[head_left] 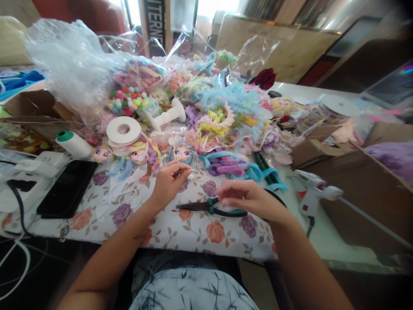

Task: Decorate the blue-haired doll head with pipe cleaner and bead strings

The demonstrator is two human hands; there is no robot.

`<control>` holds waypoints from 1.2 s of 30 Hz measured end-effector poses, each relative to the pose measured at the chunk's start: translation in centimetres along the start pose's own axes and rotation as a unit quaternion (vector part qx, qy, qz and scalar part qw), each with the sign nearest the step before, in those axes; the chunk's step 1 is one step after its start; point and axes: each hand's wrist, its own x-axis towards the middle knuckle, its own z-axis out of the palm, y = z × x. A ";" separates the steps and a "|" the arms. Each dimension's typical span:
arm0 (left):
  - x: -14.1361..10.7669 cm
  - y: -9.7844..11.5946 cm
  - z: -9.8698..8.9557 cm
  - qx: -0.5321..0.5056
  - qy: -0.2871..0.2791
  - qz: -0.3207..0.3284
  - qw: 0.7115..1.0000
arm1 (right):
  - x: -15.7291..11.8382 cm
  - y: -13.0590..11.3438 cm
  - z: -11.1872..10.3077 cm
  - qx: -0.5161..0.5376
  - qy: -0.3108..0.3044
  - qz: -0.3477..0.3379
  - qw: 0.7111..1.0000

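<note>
Head view: a crowded craft counter (180, 232) under a flowered cloth, seen from above the person's lap.
Landmark: the pliers (211, 208) with teal handles, lying flat on the cloth between the two hands.
Left hand (169, 183): just up and left of the pliers; its fingers (183, 171) are pressed together on something tiny, too small to make out.
Right hand (250, 199): just right of the pliers, over their handles; fingers loosely curled, nothing visibly held.
Doll face charm (182, 153): beyond the pliers, close above the left hand.
Pipe cleaners (226, 163): purple and blue coils, beyond the pliers to the right.
Glue gun (314, 193): white, well to the right of the pliers, near the counter edge.
Phone (66, 187): dark, far left of the pliers, beside a white power strip (35, 168).
Thread spool (74, 144): green-capped, lying on its side left of and beyond the pliers.
Clutter: plastic bags (74, 64) and pastel trims fill the far side, crowding the working patch.
</note>
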 end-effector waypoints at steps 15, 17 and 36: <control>-0.2 0.3 0.2 0.004 -0.020 0.048 0.999 | 5.4 0.8 5.2 0.038 0.227 -0.051 0.972; -0.2 0.4 0.2 0.024 -0.010 0.059 0.998 | 5.4 0.9 5.2 0.035 0.236 -0.057 0.969; -0.1 0.2 0.6 0.057 -0.008 0.135 0.989 | 5.3 3.3 6.1 -0.136 0.335 -0.212 0.908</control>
